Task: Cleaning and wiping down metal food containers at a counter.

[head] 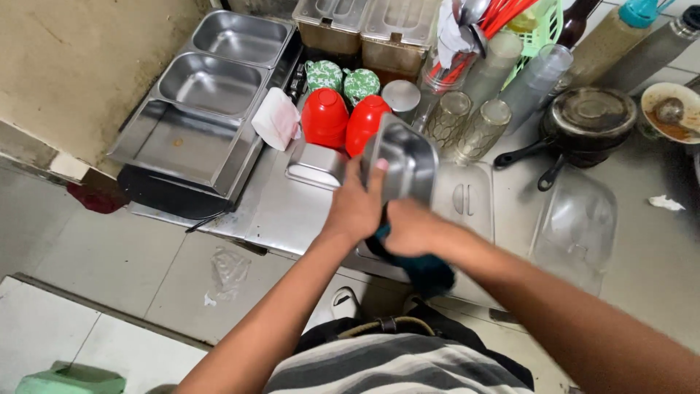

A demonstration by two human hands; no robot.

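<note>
My left hand grips a small steel pan by its near edge and holds it tilted above the steel counter. My right hand is closed on a dark teal cloth and presses it against the pan's underside. Just behind the pan stand two red bowls upside down, and another small steel pan rests inverted on the counter to the left.
Three large steel trays lie at the left. Clear lids rest on the counter at right. Upturned glasses, a dark pan with lid, bottles and a utensil holder crowd the back.
</note>
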